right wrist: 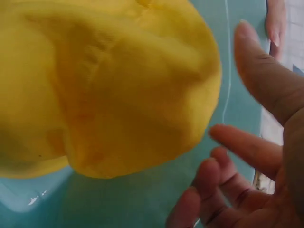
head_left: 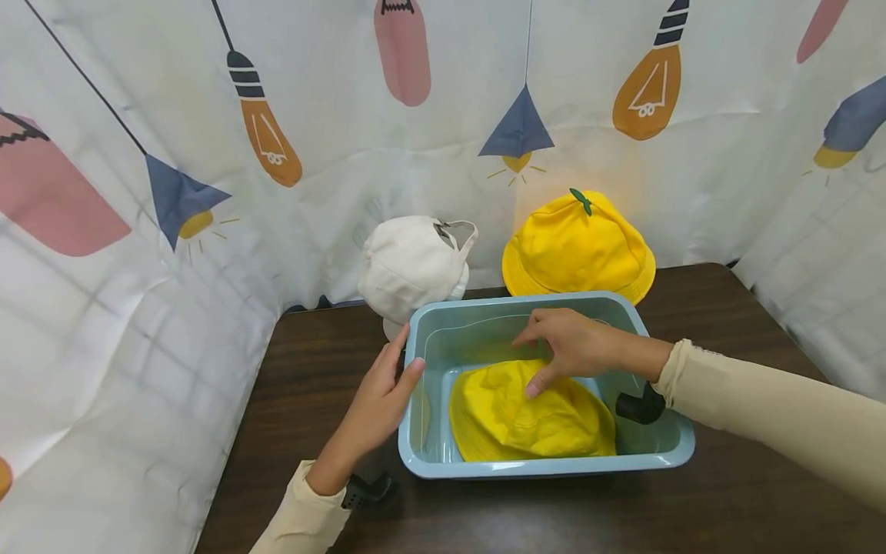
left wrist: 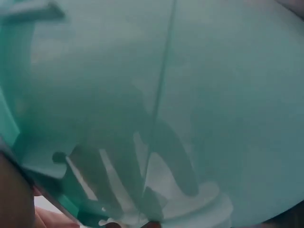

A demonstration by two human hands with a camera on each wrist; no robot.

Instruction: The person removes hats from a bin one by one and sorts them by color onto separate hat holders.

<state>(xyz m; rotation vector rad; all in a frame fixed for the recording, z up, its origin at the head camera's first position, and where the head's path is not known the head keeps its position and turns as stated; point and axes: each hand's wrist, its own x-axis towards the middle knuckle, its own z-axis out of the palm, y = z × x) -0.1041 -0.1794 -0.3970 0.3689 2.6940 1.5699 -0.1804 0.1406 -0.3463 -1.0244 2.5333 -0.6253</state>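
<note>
Over a light blue plastic basin (head_left: 554,467) my right hand (head_left: 574,342) reaches in, thumb and fingers spread apart with nothing between them. A crumpled yellow bucket hat (head_left: 529,415) lies below it in the basin. In the right wrist view, the thumb (right wrist: 263,71) and fingertips stand just beside the rounded side of that hat (right wrist: 137,95). My left hand (head_left: 381,396) is at the basin's left side, with fingers extended along the rim and the thumb tip at its edge. The left wrist view is filled by the basin's shiny wall (left wrist: 228,104), which mirrors the fingers.
Behind the basin, a white cap (head_left: 411,265) with a rear strap stands at the left. A second yellow hat (head_left: 581,250) with a green leaf tip sits at the right. The dark wooden table (head_left: 311,385) meets a lamp-patterned white curtain (head_left: 443,177).
</note>
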